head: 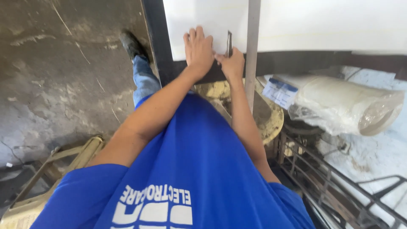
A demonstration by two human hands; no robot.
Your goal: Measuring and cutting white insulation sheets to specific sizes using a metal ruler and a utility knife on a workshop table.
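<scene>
Blue shirt (pixel 190 169) nearest; left hand (pixel 198 48) flat, unclenched on white sheet (pixel 296 21), right hand (pixel 231 63) pinching dark blade (pixel 229 43) beside metal bar (pixel 252 51); plastic-wrapped roll (pixel 347 106) right of bar.

— Where are the arms?
— Both stretched forward, close together.
— And the hands?
— The left hand (pixel 198 50) lies flat, fingers spread; the right hand (pixel 231 63) is curled, pinching.
</scene>
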